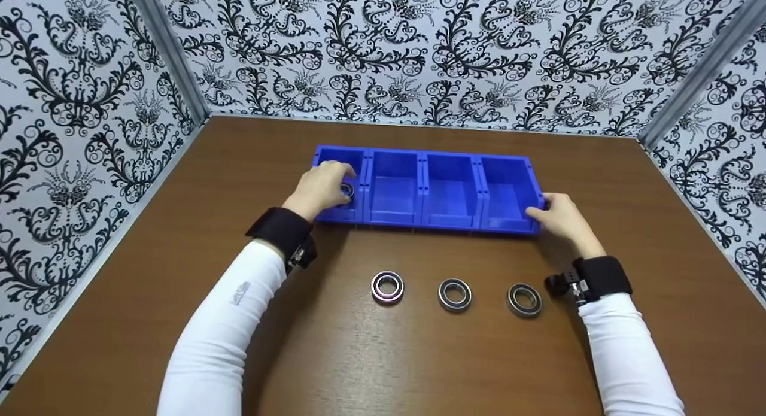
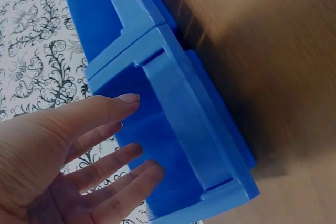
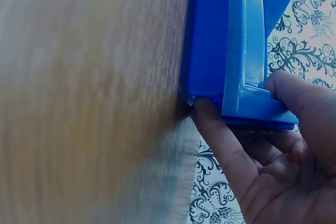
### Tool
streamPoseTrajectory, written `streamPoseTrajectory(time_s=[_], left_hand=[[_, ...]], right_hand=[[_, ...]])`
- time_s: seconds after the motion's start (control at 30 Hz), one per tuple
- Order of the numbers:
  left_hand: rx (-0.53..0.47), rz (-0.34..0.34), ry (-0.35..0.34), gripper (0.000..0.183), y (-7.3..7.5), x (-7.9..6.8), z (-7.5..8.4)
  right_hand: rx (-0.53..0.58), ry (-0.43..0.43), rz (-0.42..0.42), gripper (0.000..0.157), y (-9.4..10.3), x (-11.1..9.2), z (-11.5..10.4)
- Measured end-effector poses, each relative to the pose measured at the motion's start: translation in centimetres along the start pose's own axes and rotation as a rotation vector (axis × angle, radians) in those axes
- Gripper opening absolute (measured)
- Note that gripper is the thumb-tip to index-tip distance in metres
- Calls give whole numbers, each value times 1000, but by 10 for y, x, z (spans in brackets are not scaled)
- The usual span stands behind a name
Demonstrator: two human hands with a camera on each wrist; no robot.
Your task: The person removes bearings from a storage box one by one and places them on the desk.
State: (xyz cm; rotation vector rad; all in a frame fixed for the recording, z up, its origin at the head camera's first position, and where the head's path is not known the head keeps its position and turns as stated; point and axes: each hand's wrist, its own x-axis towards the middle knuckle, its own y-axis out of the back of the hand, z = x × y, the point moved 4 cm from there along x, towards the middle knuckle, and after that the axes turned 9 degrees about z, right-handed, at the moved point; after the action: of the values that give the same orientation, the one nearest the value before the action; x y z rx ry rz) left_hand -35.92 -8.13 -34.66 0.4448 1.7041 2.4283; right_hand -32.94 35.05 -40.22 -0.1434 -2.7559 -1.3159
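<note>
A row of blue bins [image 1: 392,191] with several compartments stands on the table. My left hand [image 1: 321,187] is over the leftmost compartment, its fingers apart and loosely bent, with nothing visible between thumb and fingers in the left wrist view. Beside those fingers in the head view, a small ball bearing [image 1: 347,190] shows at that compartment, partly covered by the hand. With my right hand [image 1: 561,219] I grip the right end wall of the bins, thumb [image 3: 286,85] over the rim and fingers against the outside, one fingertip down by the base.
Three ball bearings lie in a row in front of the bins: a left one [image 1: 387,287] with a pinkish edge, a middle one [image 1: 455,295] and a right one [image 1: 524,300]. The brown table [image 1: 383,368] is bordered by patterned walls [image 1: 395,57] behind and at both sides.
</note>
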Motion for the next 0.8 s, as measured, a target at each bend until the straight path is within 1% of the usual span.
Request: streamPoseTrajectory(time_s=[0.23,0.47,0.8], left_hand=[[39,-3,5,53,-5,6,-3],[98,-10,1,57,-11,9,-7],[92,-32,19,58,-17,13,-12]], right_hand=[[16,-6,9,42,-1,0,-1],[20,-4,10,41,-1,-1,-1],[39,-23,7,43,-1,-1,-1]])
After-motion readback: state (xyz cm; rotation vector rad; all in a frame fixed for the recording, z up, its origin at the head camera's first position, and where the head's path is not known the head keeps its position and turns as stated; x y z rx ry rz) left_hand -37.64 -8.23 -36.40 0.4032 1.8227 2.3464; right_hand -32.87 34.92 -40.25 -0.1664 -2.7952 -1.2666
